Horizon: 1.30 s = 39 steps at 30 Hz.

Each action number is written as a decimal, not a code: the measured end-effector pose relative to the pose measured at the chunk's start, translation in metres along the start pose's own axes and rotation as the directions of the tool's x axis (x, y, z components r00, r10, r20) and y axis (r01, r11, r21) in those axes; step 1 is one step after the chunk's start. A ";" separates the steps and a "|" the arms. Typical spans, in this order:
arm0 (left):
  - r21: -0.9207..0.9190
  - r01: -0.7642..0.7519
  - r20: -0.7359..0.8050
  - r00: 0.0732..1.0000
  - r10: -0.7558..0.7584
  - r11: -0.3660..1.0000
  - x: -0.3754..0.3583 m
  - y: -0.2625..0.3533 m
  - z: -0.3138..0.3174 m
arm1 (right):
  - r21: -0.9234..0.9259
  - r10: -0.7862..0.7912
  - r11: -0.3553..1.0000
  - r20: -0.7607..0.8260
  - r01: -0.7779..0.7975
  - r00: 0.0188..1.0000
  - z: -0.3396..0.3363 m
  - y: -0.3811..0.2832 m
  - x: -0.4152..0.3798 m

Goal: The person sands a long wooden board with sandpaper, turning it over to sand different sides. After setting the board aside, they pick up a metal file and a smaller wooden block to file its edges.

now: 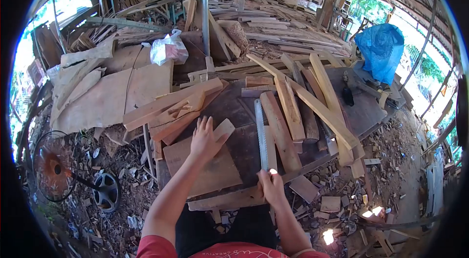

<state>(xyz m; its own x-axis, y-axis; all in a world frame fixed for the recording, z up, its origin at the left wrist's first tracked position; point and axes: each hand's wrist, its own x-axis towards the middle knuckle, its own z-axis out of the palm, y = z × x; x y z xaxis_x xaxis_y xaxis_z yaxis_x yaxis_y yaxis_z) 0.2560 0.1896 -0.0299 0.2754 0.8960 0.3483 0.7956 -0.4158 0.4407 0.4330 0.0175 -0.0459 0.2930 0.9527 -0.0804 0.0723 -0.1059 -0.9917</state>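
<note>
My right hand [271, 185] is closed at the near end of a hand saw, whose long toothed blade [261, 131] points away from me over the worktable. Fingers apart, my left hand [204, 139] reaches over a thin flat board [202, 172]. A short pale piece of wood [223, 130] sticks out beside its thumb side. Just beyond the fingertips lies a stack of thick wooden pieces [181, 111]. Right of the blade rests a long rounded wooden bar [281, 133].
Long wooden strips [317, 106] cover the table's right side, near a dark brush-like object [347, 93]. A metal post [205, 13] rises behind the table. A fan [56, 167] stands at left, and a blue plastic bag [381, 53] hangs at right. Offcuts litter the ground.
</note>
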 end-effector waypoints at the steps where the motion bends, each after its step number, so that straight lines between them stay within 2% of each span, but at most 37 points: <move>1: 0.037 0.038 0.053 0.998 -0.040 0.999 0.005 0.003 0.001 | -0.057 0.005 0.998 -0.025 -0.006 1.000 -0.001 0.000 0.006; 4: 0.097 0.081 0.146 0.985 -0.095 0.992 0.013 0.006 0.002 | -0.128 0.041 0.991 -0.061 -0.048 0.997 -0.003 -0.012 0.022; 5: 0.088 0.037 0.134 0.990 -0.049 0.995 0.012 0.004 0.005 | -0.066 0.055 0.996 -0.068 -0.060 0.996 -0.004 -0.016 0.029; 8: 0.043 -0.046 0.132 0.991 0.040 0.998 0.006 0.006 -0.004 | -0.166 -0.035 0.986 -0.120 0.015 0.992 -0.009 -0.019 0.056; 10: 0.072 -0.118 0.222 0.970 0.100 0.990 0.000 0.009 -0.018 | -0.139 0.015 0.990 -0.123 -0.032 0.992 -0.009 -0.029 0.075; 11: 0.072 -0.112 0.226 0.970 0.093 0.991 -0.003 0.005 -0.016 | -0.157 -0.062 0.987 -0.122 0.043 0.991 -0.005 -0.032 0.082; 13: 0.045 -0.194 0.242 0.954 0.178 0.980 -0.002 -0.005 -0.011 | -0.162 -0.108 0.982 -0.088 0.093 0.990 0.004 -0.036 0.091; 14: 0.047 -0.190 0.241 0.955 0.173 0.981 -0.002 -0.008 -0.008 | -0.162 -0.153 0.977 -0.061 0.141 0.986 0.009 -0.039 0.094; 15: 0.029 -0.198 0.239 0.953 0.185 0.980 -0.004 -0.010 -0.006 | -0.248 -0.148 0.959 -0.013 0.140 0.989 0.012 -0.042 0.094; 16: 0.010 -0.206 0.237 0.951 0.198 0.978 -0.005 -0.010 -0.005 | -0.245 -0.148 0.959 -0.010 0.141 0.989 0.017 -0.045 0.094; 17: 0.013 -0.203 0.239 0.952 0.194 0.979 -0.006 -0.010 -0.005 | -0.390 -0.187 0.902 0.028 0.183 0.982 0.022 -0.046 0.094; 19: 0.081 -0.264 0.208 0.947 0.243 0.961 -0.007 -0.008 -0.003 | -0.606 -0.237 0.761 0.070 0.230 0.969 0.033 -0.052 0.088; 20: 0.083 -0.264 0.209 0.948 0.242 0.961 -0.009 -0.008 -0.001 | -0.605 -0.236 0.763 0.071 0.230 0.969 0.038 -0.050 0.086; 22: 0.006 -0.225 0.099 0.970 0.223 0.974 -0.011 -0.008 0.004 | -0.687 -0.297 0.669 0.101 0.282 0.950 0.045 -0.046 0.083; 23: 0.006 -0.228 0.099 0.969 0.226 0.974 -0.012 -0.008 0.004 | -0.726 -0.247 0.644 0.102 0.242 0.964 0.048 -0.050 0.079; 32: -0.023 -0.171 0.022 0.985 0.171 0.985 -0.014 -0.006 0.003 | -0.842 -0.190 0.495 0.138 0.216 0.972 0.061 -0.044 0.076; 39: -0.058 -0.191 -0.047 0.981 0.189 0.980 -0.014 -0.010 0.004 | -0.869 -0.199 0.446 0.135 0.212 0.971 0.066 -0.044 0.078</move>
<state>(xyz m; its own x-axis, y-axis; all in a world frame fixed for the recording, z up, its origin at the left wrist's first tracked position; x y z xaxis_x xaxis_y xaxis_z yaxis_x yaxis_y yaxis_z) 0.2464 0.1822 -0.0428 0.3948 0.7932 0.4637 0.6956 -0.5878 0.4132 0.3895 0.1149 -0.0151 0.1416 0.9843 0.1057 0.9232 -0.0928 -0.3729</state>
